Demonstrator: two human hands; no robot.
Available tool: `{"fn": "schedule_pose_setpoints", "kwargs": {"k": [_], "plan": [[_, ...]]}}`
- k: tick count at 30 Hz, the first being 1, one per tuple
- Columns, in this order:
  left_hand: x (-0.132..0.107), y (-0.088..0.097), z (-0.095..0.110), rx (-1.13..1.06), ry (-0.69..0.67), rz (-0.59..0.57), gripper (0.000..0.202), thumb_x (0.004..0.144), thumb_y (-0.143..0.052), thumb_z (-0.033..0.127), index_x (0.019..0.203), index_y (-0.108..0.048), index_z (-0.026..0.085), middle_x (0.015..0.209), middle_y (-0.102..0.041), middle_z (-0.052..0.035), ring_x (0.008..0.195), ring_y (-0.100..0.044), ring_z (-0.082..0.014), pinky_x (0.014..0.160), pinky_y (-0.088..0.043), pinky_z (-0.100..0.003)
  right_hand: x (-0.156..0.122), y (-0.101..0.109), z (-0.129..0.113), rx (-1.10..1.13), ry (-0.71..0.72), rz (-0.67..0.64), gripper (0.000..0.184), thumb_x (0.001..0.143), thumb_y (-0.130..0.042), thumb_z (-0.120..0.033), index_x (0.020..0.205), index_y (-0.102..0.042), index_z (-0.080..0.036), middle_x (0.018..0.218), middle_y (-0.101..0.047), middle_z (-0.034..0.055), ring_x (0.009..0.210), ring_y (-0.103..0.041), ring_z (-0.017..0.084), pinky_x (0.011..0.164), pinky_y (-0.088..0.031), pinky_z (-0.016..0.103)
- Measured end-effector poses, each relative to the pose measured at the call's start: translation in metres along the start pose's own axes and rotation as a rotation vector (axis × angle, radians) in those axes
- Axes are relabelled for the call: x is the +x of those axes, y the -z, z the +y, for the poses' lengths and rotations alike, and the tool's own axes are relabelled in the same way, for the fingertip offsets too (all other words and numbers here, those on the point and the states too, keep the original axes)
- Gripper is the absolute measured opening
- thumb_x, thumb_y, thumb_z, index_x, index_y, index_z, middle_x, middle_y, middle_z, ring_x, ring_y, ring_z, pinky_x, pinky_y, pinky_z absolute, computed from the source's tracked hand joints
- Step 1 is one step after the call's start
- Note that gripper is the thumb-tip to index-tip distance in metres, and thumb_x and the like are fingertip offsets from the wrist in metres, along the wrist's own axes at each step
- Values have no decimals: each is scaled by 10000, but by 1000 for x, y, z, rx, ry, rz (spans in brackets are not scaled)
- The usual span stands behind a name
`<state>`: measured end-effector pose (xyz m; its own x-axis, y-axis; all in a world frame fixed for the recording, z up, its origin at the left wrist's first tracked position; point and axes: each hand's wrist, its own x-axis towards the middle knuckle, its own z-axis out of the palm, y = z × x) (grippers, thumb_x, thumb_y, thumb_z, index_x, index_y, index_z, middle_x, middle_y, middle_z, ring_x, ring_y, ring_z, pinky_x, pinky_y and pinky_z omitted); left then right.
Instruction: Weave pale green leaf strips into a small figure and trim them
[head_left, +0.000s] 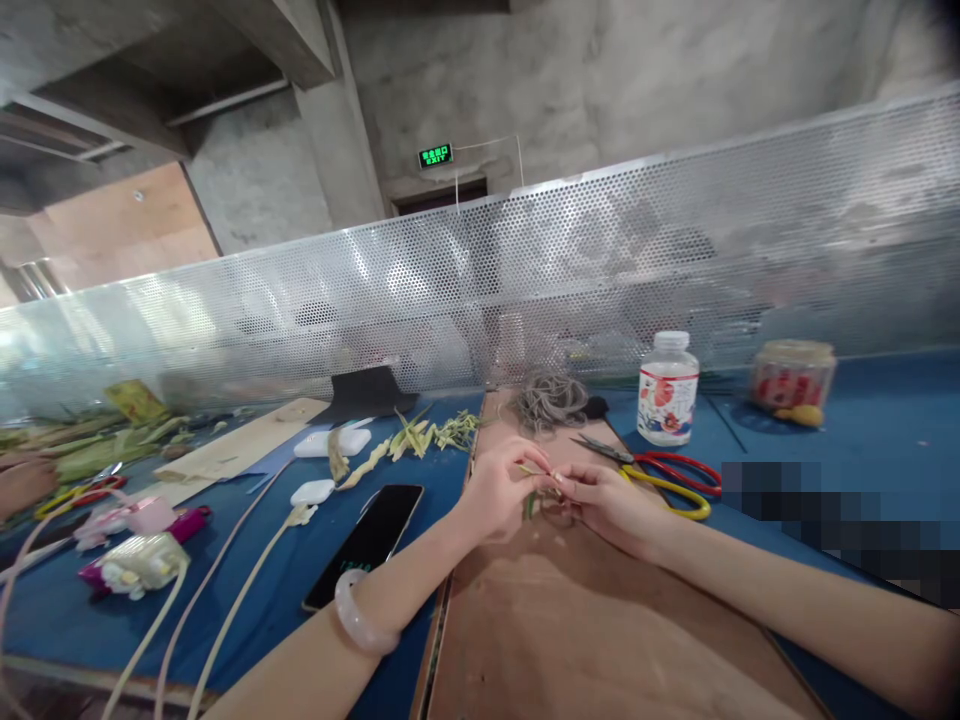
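My left hand (499, 490) and my right hand (611, 505) meet fingertip to fingertip above a wooden board (562, 620). Both are closed in a pinch. A thin yellow-green strip (529, 469) shows at the left fingertips. What the right fingers pinch is too small to make out. Just below the fingers is a small green and brownish piece, partly hidden by them. Beyond my hands lies a heap of grey cord (551, 400). Scissors with red and yellow handles (671, 478) rest just past my right hand, blades towards the cord.
Left of the board lie a phone (367, 545), white chargers with cables (311, 492) and dried husk pieces (412, 437). A white bottle (667, 395) and a glass jar (793, 375) stand at right. Another person's hand (26, 488) is at far left. A perforated metal screen (420, 290) closes the back.
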<state>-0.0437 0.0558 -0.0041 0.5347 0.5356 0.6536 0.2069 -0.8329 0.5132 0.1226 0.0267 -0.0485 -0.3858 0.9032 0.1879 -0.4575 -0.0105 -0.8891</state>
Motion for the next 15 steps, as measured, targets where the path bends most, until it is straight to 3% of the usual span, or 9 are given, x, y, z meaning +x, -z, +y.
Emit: {"fn": "schedule_pose_setpoints", "kwargs": {"k": [6,15], "plan": [[0,1,2,78,-93,-25,66,748,-606,219,785,-595,167,887,-582,-38,879,-546,-144,813,-418,-281,1,1,2,-8,20,36,167,707,-681,-250,809,-634,-127,750,-591,37,668,-542,115,595,-374,241],[0,3,1,103,-64,-55,21,760,-581,179,745,-582,164,915,-568,-41,883,-541,-145,826,-413,-289,0,-3,-1,-28,26,43,195,701,-680,-287,809,-636,-130,824,-592,55,731,-554,135,697,-419,275]]}}
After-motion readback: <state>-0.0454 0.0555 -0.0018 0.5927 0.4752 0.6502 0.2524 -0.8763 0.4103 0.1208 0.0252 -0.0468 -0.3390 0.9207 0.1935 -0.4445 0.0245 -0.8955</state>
